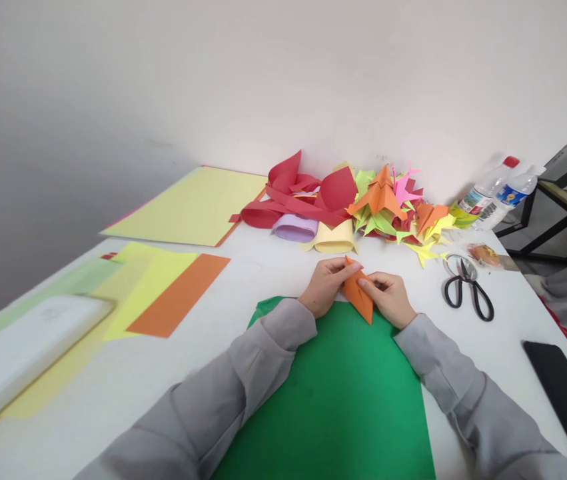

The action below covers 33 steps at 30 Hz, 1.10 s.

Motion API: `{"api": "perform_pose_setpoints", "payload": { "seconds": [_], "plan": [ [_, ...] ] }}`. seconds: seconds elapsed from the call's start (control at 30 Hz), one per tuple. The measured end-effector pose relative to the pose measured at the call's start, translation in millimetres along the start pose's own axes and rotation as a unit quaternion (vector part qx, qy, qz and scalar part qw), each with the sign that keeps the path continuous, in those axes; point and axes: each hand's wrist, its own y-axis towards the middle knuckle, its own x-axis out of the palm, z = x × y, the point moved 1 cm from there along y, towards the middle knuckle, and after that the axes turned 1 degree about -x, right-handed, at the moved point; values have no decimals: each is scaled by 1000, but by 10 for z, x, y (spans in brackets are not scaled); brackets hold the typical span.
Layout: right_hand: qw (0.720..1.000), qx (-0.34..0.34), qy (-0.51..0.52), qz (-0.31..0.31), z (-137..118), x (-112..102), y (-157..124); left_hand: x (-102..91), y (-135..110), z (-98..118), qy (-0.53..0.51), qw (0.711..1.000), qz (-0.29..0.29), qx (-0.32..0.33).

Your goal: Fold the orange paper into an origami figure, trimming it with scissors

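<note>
A folded orange paper piece (359, 295) is held between both hands above a large green sheet (343, 400) on the white table (133, 380). My left hand (326, 285) pinches its upper left edge near the top point. My right hand (389, 297) grips its right side with curled fingers. Grey sleeves cover both arms.
A heap of folded paper figures and red strips (353, 203) lies by the wall. Black scissors (468, 288) sit right of my hands, two bottles (500, 190) behind them. Yellow and orange sheets (173, 287) lie left, a white object (23, 353) at far left, a black phone (566, 393) at right.
</note>
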Motion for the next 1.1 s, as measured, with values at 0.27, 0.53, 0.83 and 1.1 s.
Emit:
{"api": "perform_pose_setpoints", "payload": {
  "seconds": [0.27,0.53,0.83,1.1],
  "plan": [
    [1000,6,-1,-12,6,-5,10,24,-2,55,-35,999,19,-12],
    [1000,18,0,-9,16,-5,15,8,13,65,-46,999,12,-10],
    [1000,24,12,0,5,-10,18,3,15,57,-45,999,15,-18],
    [998,46,53,-3,39,-20,24,42,-7,36,-51,998,3,-26]
  ]
}}
